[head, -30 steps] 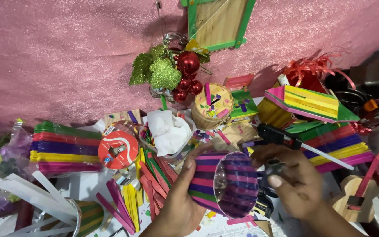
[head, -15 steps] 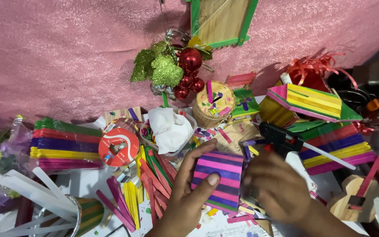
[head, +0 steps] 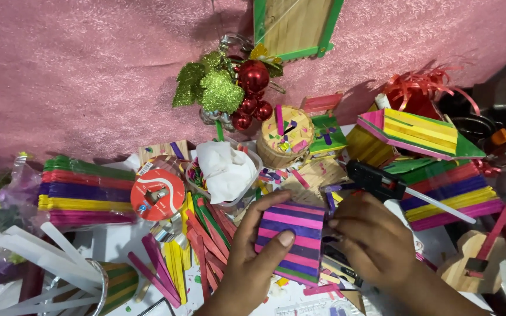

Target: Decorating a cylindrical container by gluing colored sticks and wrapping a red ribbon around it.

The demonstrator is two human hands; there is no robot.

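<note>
Now, holder: a striped cylinder of pink and purple craft sticks (head: 291, 241) is in the lower middle of the frame, lying on its side above the cluttered table.
Axis: its long axis runs almost left to right in the picture, slightly tilted; the sticks run along this axis, and one end faces the right hand. I cannot tell which end is the open one.
Left hand: the left hand (head: 252, 254) grasps the cylinder, thumb on the front stripes and fingers over the top edge.
Right hand: the right hand (head: 373, 240) is curled at the right end of it; I cannot tell if it holds something.
Doing it well: I think a steady left grip without squeezing is best, and the right fingers should press evenly.
Around: a black glue gun (head: 377, 180) lies just above the right hand; loose coloured sticks (head: 197, 240) lie left of the left hand; stacked stick bundles (head: 86, 193) are at the far left.
</note>
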